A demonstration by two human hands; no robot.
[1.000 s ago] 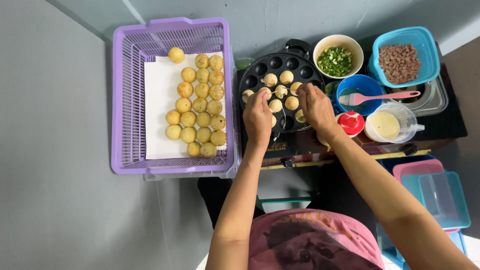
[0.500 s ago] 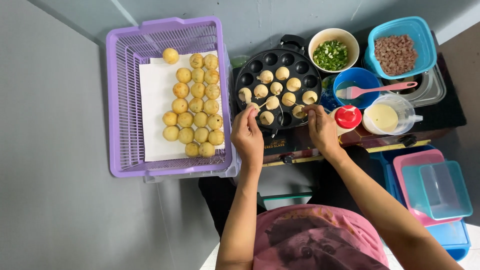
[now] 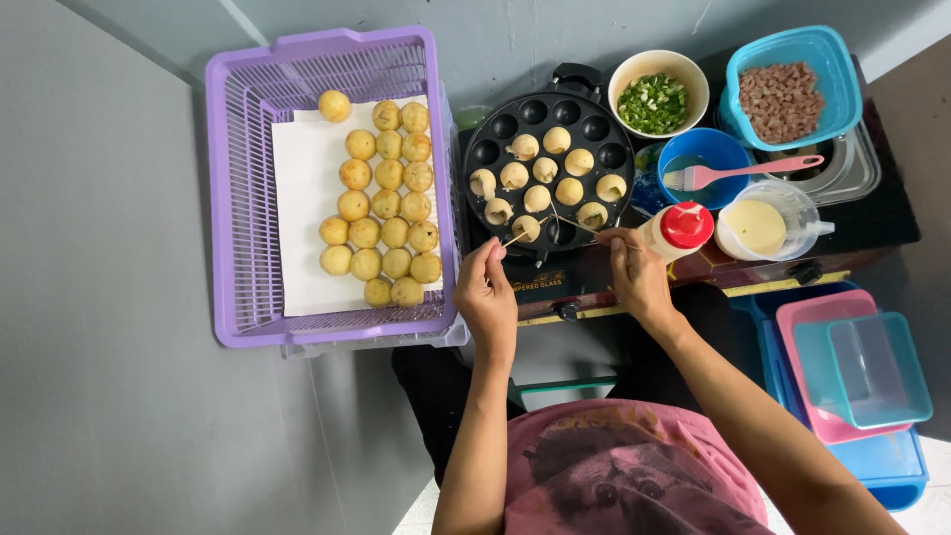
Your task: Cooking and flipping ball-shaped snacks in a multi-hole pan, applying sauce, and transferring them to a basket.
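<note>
We pinch a thin wooden skewer in our left hand and another in our right hand, tips at a dough ball in the round moulded pan. Prod too hard and it may tear or slip.

You hold two thin wooden skewers whose tips meet at a pale dough ball sitting in the near edge of your round black moulded pan
</note>
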